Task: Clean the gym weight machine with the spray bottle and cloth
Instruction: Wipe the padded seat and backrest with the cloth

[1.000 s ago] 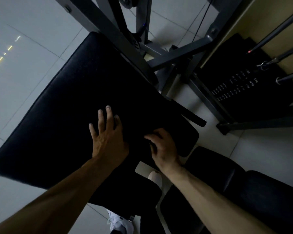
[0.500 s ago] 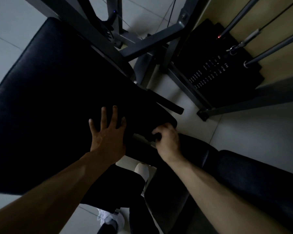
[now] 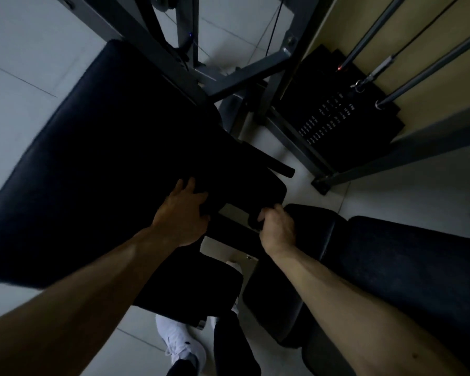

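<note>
The weight machine's large black pad (image 3: 106, 158) slopes across the left and middle of the head view, on a grey steel frame (image 3: 244, 74). My left hand (image 3: 182, 213) rests on the pad's lower edge with its fingers spread on the surface. To its right, my right hand (image 3: 276, 229) is curled into a fist at the pad's lower right corner and grips a dark wad, apparently a cloth (image 3: 253, 221). The dim light hides its details. No spray bottle is in view.
A black weight stack (image 3: 337, 118) with guide rods (image 3: 429, 61) stands at the upper right by a yellow wall. A black foam-covered bar (image 3: 280, 166) juts out beside the pad. Two more black cushions (image 3: 391, 267) lie lower right. My white shoe (image 3: 179, 346) is on the tiled floor.
My right hand has slid from the pad's face down to its lower right corner and closed into a fist. My left hand has moved down to the pad's lower edge.
</note>
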### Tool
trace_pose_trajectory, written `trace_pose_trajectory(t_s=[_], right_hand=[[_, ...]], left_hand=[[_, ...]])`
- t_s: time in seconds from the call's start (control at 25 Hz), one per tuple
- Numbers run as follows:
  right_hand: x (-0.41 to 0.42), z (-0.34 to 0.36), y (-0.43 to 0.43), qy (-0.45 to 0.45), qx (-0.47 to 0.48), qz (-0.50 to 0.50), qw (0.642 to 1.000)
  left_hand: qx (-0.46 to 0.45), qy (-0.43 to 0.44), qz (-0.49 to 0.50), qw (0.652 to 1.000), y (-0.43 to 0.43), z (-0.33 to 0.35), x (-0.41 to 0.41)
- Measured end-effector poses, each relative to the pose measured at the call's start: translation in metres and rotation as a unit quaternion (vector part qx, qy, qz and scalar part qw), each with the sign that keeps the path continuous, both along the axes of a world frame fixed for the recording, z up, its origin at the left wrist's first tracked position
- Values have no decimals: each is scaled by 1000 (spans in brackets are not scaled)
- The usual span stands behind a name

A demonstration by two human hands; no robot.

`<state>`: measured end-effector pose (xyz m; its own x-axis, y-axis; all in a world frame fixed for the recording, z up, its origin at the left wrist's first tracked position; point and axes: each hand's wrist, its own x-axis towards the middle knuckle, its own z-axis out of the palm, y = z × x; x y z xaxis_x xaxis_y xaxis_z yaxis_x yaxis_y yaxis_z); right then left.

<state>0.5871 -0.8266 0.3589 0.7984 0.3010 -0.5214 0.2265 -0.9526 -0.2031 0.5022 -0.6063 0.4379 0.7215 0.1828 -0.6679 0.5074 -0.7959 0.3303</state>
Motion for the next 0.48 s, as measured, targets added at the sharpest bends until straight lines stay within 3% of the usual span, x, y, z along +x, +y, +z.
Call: trace_pose_trajectory(t_s=[0.08, 0.24, 0.36, 0.48], right_hand=[[-20, 21, 5, 96, 66, -85, 990], [-40, 114, 29, 125, 235, -280, 922], [-55, 230, 62, 174, 349, -354, 850], [-85, 342, 98, 147, 438, -283, 840]], left_hand=[[-90, -13, 82, 992, 3, 18, -30], [-224, -66, 242, 942, 16, 98, -74], [-327, -43, 441, 835, 18, 186, -86], [-476, 0, 558, 680, 14, 276, -93]])
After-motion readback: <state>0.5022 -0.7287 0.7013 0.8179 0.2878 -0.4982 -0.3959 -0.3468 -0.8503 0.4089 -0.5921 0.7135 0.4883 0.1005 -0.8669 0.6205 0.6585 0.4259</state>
